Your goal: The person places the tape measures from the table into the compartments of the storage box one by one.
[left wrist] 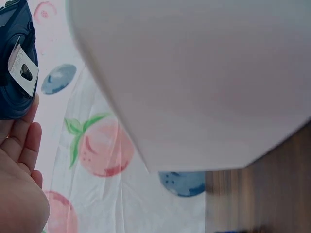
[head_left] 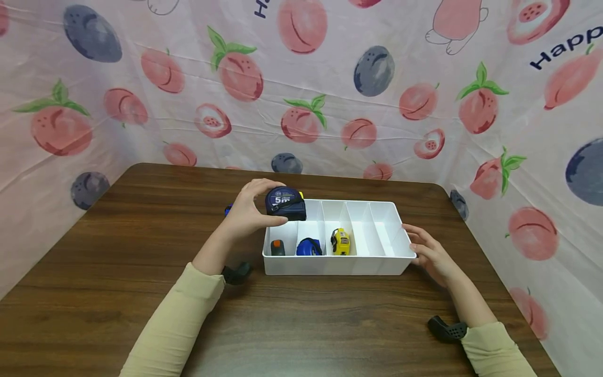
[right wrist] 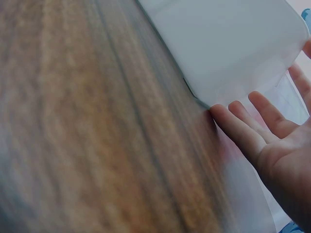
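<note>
My left hand (head_left: 252, 207) holds a dark blue tape measure (head_left: 285, 203) marked "5m" between thumb and fingers, above the left end of a white divided box (head_left: 334, 266). In the left wrist view, a metal end hook shows on this tape measure (left wrist: 18, 68). Inside the box, a black-and-orange object (head_left: 277, 247) lies in the leftmost compartment. Beside it are a blue tape measure (head_left: 309, 247) and, one compartment over, a yellow tape measure (head_left: 341, 242). My right hand (head_left: 431, 254), its fingers spread and fairly straight, touches the box's right end.
The box stands on a brown wooden table (head_left: 330, 324). A small blue thing (head_left: 228, 209) peeks out behind my left hand, mostly hidden. A fruit-printed cloth (head_left: 330, 104) hangs behind the table and along its sides.
</note>
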Motion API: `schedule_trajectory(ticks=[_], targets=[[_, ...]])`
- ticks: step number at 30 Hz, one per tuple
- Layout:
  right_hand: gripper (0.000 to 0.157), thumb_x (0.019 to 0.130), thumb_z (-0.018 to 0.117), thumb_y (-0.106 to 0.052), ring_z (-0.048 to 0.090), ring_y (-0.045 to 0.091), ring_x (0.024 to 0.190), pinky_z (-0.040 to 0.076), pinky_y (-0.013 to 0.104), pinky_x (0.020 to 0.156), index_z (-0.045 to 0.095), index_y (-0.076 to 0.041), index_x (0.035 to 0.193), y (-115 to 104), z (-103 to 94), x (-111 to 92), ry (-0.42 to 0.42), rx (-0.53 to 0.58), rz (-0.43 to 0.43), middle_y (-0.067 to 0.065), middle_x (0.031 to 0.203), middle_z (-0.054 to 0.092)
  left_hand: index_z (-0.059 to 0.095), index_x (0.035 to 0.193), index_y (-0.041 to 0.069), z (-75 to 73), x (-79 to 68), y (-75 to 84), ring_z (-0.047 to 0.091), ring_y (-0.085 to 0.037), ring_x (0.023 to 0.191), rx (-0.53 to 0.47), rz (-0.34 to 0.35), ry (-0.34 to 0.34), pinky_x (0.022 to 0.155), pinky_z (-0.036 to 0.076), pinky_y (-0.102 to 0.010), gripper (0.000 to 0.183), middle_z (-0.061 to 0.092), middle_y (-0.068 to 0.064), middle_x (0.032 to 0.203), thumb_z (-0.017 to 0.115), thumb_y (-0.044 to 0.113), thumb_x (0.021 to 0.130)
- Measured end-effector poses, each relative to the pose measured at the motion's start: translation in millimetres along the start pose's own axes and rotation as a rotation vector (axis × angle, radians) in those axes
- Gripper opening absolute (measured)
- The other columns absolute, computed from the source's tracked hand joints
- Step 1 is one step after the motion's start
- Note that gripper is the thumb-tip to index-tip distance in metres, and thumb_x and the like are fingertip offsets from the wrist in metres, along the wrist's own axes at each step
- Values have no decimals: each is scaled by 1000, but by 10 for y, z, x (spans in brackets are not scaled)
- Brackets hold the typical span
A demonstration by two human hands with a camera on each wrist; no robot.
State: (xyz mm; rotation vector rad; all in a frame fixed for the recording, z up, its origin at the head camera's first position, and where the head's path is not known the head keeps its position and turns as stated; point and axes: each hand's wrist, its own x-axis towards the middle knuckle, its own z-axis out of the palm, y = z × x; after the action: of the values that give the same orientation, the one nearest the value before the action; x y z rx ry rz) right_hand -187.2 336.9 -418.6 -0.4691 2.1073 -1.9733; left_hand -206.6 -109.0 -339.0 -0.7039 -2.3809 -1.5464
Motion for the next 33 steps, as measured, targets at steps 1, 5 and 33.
schedule_trajectory(ticks=[1, 5, 33], targets=[[41, 100, 43, -8, 57, 14, 106, 52, 32, 82, 42, -15, 140, -2, 2, -1, 2, 1, -1, 8, 131, 40, 65, 119, 14, 15, 5, 14, 35, -22, 124, -4, -5, -3, 101, 24, -61, 61, 57, -1, 121, 90, 18, 64], [40, 99, 44, -9, 56, 13, 106, 52, 32, 82, 43, -17, 139, -11, -2, -3, 11, -1, 9, 13, 134, 36, 65, 120, 15, 81, 26, 83, 33, -21, 126, -21, -16, -9, 101, 25, -61, 60, 56, 0, 123, 89, 19, 65], [41, 99, 44, -8, 56, 13, 107, 52, 32, 82, 43, -16, 139, -16, 5, -8, 7, -5, -1, 12, 132, 38, 65, 120, 22, 666, 147, 361, 27, -22, 129, -37, -57, -65, 100, 31, -55, 60, 54, 6, 124, 89, 27, 66]])
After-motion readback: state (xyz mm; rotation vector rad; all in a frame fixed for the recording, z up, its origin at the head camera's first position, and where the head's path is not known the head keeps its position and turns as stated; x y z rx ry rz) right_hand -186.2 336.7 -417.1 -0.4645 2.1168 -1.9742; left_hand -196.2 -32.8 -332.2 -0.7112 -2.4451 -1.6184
